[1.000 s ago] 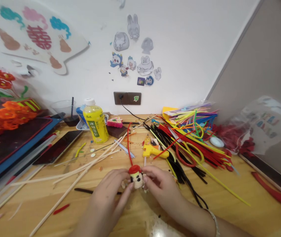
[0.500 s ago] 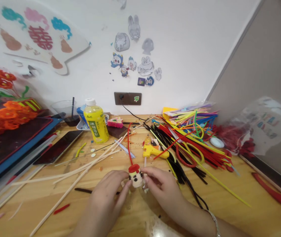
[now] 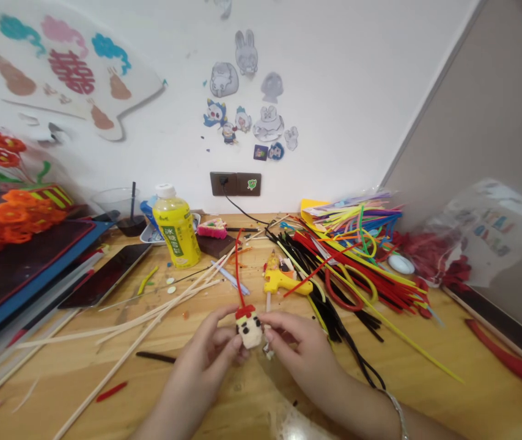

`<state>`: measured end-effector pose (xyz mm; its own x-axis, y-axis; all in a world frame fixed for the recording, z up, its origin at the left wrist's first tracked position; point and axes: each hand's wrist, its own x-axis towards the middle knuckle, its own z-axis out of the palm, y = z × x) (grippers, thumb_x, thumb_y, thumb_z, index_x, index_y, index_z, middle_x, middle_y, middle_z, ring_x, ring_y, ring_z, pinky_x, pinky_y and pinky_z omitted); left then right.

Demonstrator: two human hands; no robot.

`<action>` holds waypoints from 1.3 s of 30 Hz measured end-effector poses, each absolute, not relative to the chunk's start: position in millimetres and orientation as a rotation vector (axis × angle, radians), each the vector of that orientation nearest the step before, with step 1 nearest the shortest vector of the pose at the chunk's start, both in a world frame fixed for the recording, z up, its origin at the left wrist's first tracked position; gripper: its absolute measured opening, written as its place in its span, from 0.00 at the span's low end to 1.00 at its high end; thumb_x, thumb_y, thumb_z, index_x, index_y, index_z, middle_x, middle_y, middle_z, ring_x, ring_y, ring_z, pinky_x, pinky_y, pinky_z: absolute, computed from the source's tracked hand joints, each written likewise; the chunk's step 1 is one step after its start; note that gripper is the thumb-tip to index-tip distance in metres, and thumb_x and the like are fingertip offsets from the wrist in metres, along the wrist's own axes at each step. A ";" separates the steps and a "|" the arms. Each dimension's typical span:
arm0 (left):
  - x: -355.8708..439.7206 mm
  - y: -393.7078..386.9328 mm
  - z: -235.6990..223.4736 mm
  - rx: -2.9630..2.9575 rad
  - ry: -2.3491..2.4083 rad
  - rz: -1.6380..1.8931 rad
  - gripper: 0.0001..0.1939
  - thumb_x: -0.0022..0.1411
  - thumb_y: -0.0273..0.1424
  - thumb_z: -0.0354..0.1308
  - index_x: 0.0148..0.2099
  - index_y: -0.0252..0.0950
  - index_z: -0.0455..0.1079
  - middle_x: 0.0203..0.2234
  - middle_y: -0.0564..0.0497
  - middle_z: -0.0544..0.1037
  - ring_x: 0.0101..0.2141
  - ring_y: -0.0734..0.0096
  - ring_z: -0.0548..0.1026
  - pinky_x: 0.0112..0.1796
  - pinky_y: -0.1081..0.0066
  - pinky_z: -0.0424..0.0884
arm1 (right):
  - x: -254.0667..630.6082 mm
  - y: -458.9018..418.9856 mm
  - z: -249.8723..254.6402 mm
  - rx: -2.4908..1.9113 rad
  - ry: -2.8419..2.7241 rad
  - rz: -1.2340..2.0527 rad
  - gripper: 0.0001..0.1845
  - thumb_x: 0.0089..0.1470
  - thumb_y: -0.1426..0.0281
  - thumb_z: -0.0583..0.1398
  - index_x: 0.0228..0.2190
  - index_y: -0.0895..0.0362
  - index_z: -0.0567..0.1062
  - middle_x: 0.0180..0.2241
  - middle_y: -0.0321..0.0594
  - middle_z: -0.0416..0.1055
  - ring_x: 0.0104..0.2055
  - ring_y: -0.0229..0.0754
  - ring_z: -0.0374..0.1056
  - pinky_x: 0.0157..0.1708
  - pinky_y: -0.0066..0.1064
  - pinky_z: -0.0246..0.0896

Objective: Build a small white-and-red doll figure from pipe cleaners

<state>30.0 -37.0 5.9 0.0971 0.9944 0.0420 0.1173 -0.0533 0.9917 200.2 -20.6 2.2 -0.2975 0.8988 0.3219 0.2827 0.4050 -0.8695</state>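
Observation:
Both hands meet low in the middle of the wooden table (image 3: pixel 426 391). Between them is a small cream fuzzy figure (image 3: pixel 249 330) with black dots and a red cap; a long red pipe cleaner (image 3: pixel 238 269) rises from the cap. My left hand (image 3: pixel 206 360) pinches the figure from the left with its fingers curled. My right hand (image 3: pixel 297 348) pinches it from the right. A bracelet (image 3: pixel 398 412) shows on the right wrist.
A yellow glue gun (image 3: pixel 283 282) lies just beyond the hands. Piles of coloured pipe cleaners (image 3: pixel 362 256) spread to the right. Thin wooden sticks (image 3: pixel 142 318) fan left. A yellow drink bottle (image 3: pixel 176 229), a dark tablet (image 3: pixel 105 278) and orange pipe-cleaner flowers (image 3: pixel 8 220) stand at the left.
The figure has turned a little between my fingers and sits slightly further left. Both hands keep hold of it in nearly the same spot.

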 end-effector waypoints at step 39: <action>31.7 -40.1 -1.1 1.810 1.258 1.169 0.21 0.51 0.26 0.58 0.48 0.41 0.62 0.32 0.54 0.79 0.29 0.73 0.78 0.32 0.75 0.76 | 193.1 -16.4 5.9 -1.030 -1.237 1.535 0.15 0.41 0.59 0.64 0.23 0.58 0.69 0.18 0.30 0.65 0.19 0.31 0.61 0.20 0.24 0.58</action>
<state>31.7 -40.1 -1.1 0.1481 0.9401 0.3069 0.3755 -0.3406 0.8620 193.1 -16.4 5.9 -0.2625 0.9622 -0.0722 -0.1340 -0.1105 -0.9848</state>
